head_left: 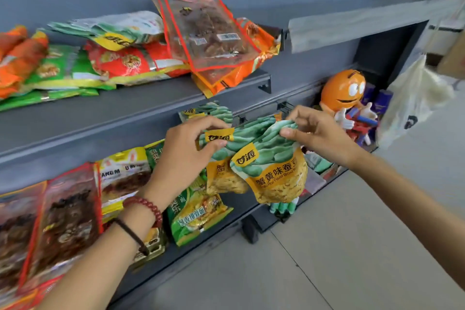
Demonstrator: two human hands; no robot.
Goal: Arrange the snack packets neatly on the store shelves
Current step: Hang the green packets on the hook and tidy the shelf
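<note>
- Our left hand [186, 151] has thumb and fingers clamped on the top edge of the rear bean packet [222, 180].
- Our right hand [319, 133] pinches the crumpled green top of the front bean packet [275, 178].
- Both packets hang touching, right in front of the lower shelf [198, 254].
- The upper shelf [151, 103] has a messy pile, with a clear red-edged packet [203, 30] on top.
- An orange mascot figure [343, 93] stands off to the right.

Figurine [346, 98] right of shelved packets [120, 58]
</note>
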